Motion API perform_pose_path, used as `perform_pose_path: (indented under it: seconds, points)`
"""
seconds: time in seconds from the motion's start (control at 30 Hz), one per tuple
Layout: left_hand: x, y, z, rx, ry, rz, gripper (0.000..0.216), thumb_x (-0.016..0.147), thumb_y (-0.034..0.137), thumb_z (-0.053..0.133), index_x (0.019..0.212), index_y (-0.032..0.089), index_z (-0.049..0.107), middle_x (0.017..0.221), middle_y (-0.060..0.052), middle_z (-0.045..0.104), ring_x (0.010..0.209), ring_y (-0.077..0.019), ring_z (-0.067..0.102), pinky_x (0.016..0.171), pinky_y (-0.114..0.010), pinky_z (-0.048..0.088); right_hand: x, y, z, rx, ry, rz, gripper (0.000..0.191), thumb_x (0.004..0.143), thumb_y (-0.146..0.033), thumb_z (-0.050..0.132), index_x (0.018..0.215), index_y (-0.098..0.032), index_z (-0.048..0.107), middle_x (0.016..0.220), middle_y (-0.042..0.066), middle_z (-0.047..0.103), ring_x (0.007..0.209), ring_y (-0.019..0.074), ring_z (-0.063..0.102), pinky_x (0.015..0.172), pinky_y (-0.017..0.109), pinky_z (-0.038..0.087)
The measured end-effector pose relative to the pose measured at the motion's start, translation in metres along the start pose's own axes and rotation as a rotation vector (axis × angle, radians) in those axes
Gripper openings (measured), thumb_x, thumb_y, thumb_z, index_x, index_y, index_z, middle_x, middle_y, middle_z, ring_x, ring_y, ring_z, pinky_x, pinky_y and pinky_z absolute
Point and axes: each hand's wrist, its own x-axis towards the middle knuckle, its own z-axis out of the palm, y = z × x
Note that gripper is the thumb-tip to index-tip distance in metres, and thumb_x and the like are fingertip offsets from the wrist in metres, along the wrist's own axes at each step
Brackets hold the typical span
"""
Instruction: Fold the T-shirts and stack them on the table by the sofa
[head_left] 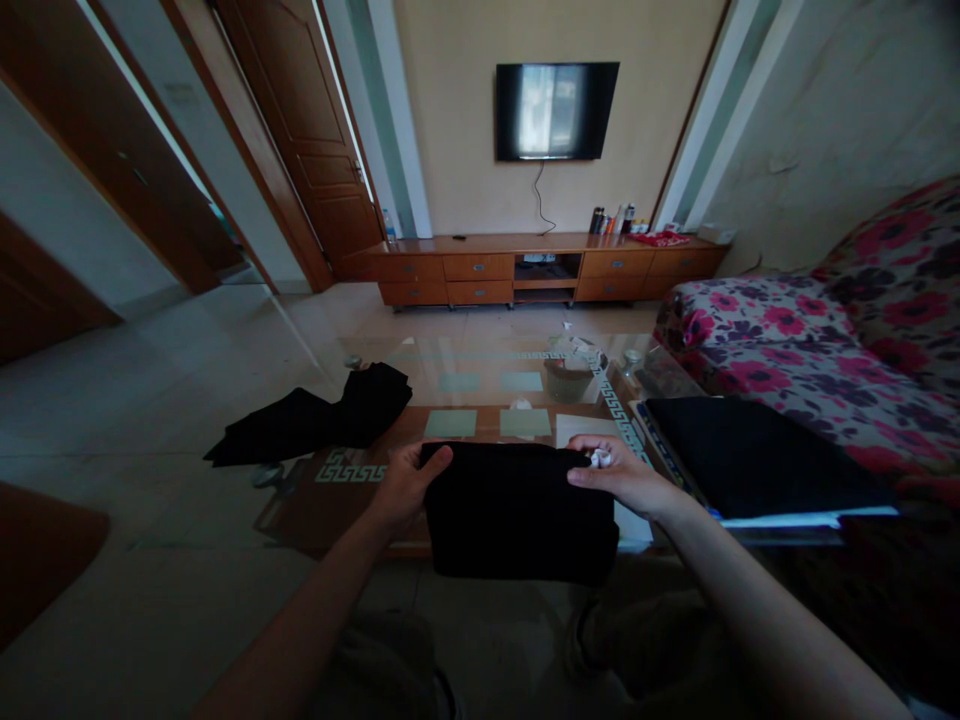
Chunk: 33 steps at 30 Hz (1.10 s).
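A folded black garment (521, 515) hangs between my hands in front of me, over the near edge of the glass coffee table (352, 400). My left hand (409, 485) pinches its upper left corner, thumb on top. At the upper right corner, my right hand (619, 470) grips the cloth, with a small crumpled white bit (600, 458) showing by its fingers. The garment's exact kind cannot be made out. Another black cloth (315, 412) lies loosely bunched on the table's left side. To the right, a flat dark cloth (757, 450) rests on a stack with a pale lower edge.
A waste bin (570, 380) with a white bag shows behind the glass tabletop. A flowered sofa (780, 340) stands on the right. Along the far wall runs a low wooden cabinet (480, 268) with bottles (611, 220) on it, below a television (556, 112).
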Motion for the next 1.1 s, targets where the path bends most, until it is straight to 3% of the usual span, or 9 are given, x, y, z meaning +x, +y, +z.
perform_pose_path:
  seconds: [0.1, 0.27, 0.5, 0.67, 0.77, 0.9, 0.97, 1.03, 1.1]
  points:
    - [-0.002, 0.004, -0.002, -0.034, -0.074, -0.027, 0.048, 0.076, 0.051, 0.081, 0.103, 0.012, 0.073, 0.092, -0.01, 0.077, 0.084, -0.0237, 0.071, 0.078, -0.032, 0.054, -0.003, -0.006, -0.002, -0.043, -0.032, -0.017, 0.037, 0.076, -0.041, 0.083, 0.102, -0.022, 0.065, 0.082, -0.003, 0.065, 0.069, 0.0121, 0.06, 0.063, 0.021, 0.045]
    - [-0.002, 0.004, -0.001, 0.015, -0.106, -0.079, 0.046, 0.079, 0.054, 0.076, 0.096, 0.012, 0.072, 0.086, -0.008, 0.074, 0.073, -0.0187, 0.067, 0.07, -0.027, 0.051, -0.005, -0.02, -0.003, -0.286, -0.169, -0.168, 0.04, 0.087, -0.043, 0.072, 0.123, -0.027, 0.065, 0.116, 0.003, 0.066, 0.106, 0.02, 0.061, 0.088, 0.029, 0.049]
    - [-0.001, 0.003, -0.001, 0.132, -0.105, -0.071, 0.044, 0.082, 0.056, 0.072, 0.09, 0.013, 0.069, 0.08, -0.004, 0.07, 0.068, -0.0149, 0.06, 0.064, -0.023, 0.045, -0.005, -0.004, -0.001, -0.538, -0.279, -0.167, 0.041, 0.085, -0.046, 0.073, 0.121, -0.027, 0.07, 0.11, 0.002, 0.071, 0.096, 0.0191, 0.063, 0.084, 0.031, 0.051]
    - [0.0, 0.006, -0.004, 0.248, -0.101, -0.031, 0.045, 0.081, 0.057, 0.071, 0.091, 0.013, 0.071, 0.081, -0.005, 0.07, 0.07, -0.0176, 0.062, 0.064, -0.025, 0.044, -0.004, 0.006, 0.005, -0.618, -0.375, -0.153, 0.027, 0.085, -0.048, 0.072, 0.085, -0.021, 0.074, 0.072, -0.002, 0.062, 0.066, 0.0121, 0.053, 0.06, 0.024, 0.042]
    - [0.003, 0.008, -0.008, 0.27, -0.079, -0.021, 0.047, 0.079, 0.059, 0.073, 0.092, 0.013, 0.072, 0.08, -0.006, 0.071, 0.069, -0.0191, 0.062, 0.062, -0.026, 0.044, 0.0, 0.004, 0.006, -0.635, -0.416, -0.145, 0.04, 0.086, -0.05, 0.07, 0.064, -0.018, 0.061, 0.061, -0.005, 0.048, 0.058, 0.0085, 0.043, 0.054, 0.022, 0.032]
    - [0.006, 0.008, -0.012, 0.258, -0.041, 0.016, 0.046, 0.081, 0.059, 0.071, 0.091, 0.014, 0.071, 0.077, -0.005, 0.069, 0.067, -0.0183, 0.061, 0.061, -0.025, 0.044, 0.004, 0.002, 0.005, -0.598, -0.323, -0.15, 0.048, 0.085, -0.051, 0.071, 0.057, -0.017, 0.053, 0.059, -0.006, 0.042, 0.055, 0.0071, 0.037, 0.05, 0.022, 0.026]
    - [0.007, 0.007, -0.014, 0.254, -0.03, 0.03, 0.045, 0.082, 0.058, 0.07, 0.092, 0.014, 0.071, 0.077, -0.005, 0.069, 0.068, -0.0182, 0.061, 0.062, -0.025, 0.044, 0.004, 0.002, 0.005, -0.529, -0.29, -0.149, 0.042, 0.085, -0.05, 0.072, 0.064, -0.016, 0.061, 0.063, -0.005, 0.047, 0.056, 0.0075, 0.04, 0.05, 0.021, 0.029]
    - [0.008, 0.007, -0.015, 0.248, -0.018, 0.033, 0.045, 0.082, 0.058, 0.07, 0.094, 0.014, 0.071, 0.079, -0.005, 0.069, 0.069, -0.0182, 0.062, 0.062, -0.025, 0.045, 0.003, 0.002, 0.005, -0.441, -0.255, -0.154, 0.03, 0.083, -0.047, 0.075, 0.089, -0.018, 0.072, 0.073, -0.003, 0.057, 0.062, 0.0089, 0.048, 0.054, 0.02, 0.037]
    - [0.008, 0.008, -0.017, 0.237, -0.009, 0.025, 0.046, 0.081, 0.058, 0.071, 0.095, 0.014, 0.072, 0.079, -0.005, 0.07, 0.069, -0.0183, 0.062, 0.063, -0.025, 0.045, 0.002, 0.001, 0.005, -0.359, -0.213, -0.159, 0.049, 0.08, -0.042, 0.079, 0.124, -0.023, 0.067, 0.089, -0.002, 0.064, 0.074, 0.0108, 0.056, 0.064, 0.02, 0.045]
